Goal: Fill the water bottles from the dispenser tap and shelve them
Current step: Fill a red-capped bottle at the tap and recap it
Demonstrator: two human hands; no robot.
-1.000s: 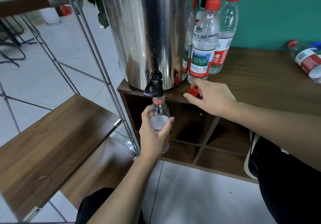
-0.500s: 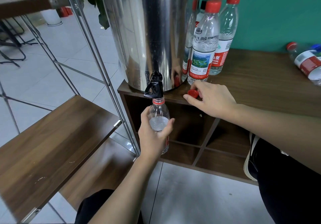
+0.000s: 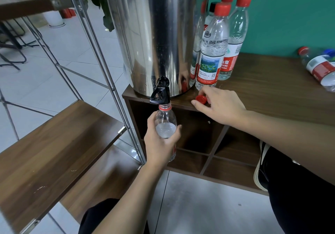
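One open bottle under tap – left hand holds | one loose cap

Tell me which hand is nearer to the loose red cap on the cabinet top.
Right. The right hand has its fingers on the loose red cap on the cabinet top. The left hand is lower, holding the bottle under the tap.

Head camera looks forward and down, close above the dispenser tap.
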